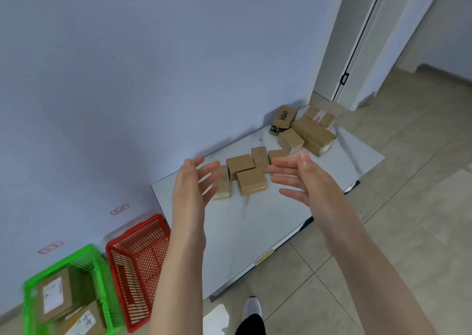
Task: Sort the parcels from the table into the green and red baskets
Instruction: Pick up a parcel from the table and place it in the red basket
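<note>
Over the tabletop [255,227] near its wall edge, the left hand [191,186] and right hand [304,181] hover, fingers spread and holding nothing, flanking a cluster of brown parcels [251,181]. A pick-up looks imminent: grasp one, then carry it to the green basket [76,254] or red basket [138,271].

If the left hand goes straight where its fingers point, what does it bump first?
The left hand would probably meet the small brown parcel just past its fingers, on the table. Depth is unclear, so it might pass above.
</note>
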